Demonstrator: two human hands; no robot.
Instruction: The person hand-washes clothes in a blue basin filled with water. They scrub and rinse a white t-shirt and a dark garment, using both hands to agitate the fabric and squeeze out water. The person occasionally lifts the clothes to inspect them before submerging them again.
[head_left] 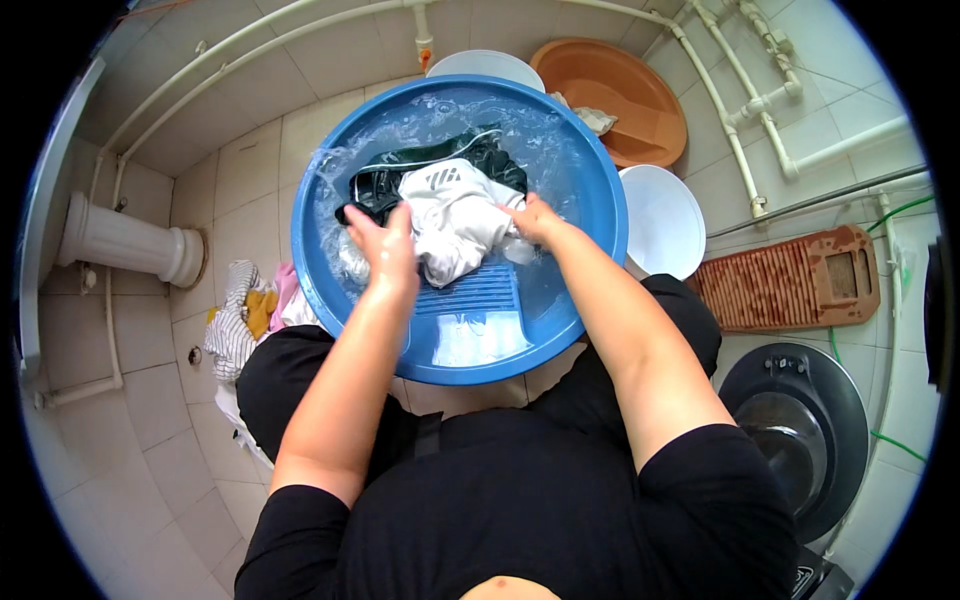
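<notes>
A large blue washtub [308, 290] of foamy, splashing water stands between my knees. In it lies a wet bundle: a white garment [455, 205] with a small dark print and a dark green, shiny garment [430, 152] with pale piping behind it. The two overlap, and I cannot tell if they are one piece. My left hand [385, 248], wet with suds, is open at the bundle's left edge, thumb and fingers apart beside the dark cloth. On the right side, my right hand [538, 220] closes its fingertips on the white garment. A ribbed washboard slope [465, 292] forms the tub's near inside.
A pile of clothes [240, 310] lies on the tiled floor at left, near a white pedestal [130, 243]. Behind the tub are an orange-brown basin [640, 95] and white buckets [665, 222]. At right lie a brown washboard [765, 280] and a black basin-like object [835, 390]. Pipes line the walls.
</notes>
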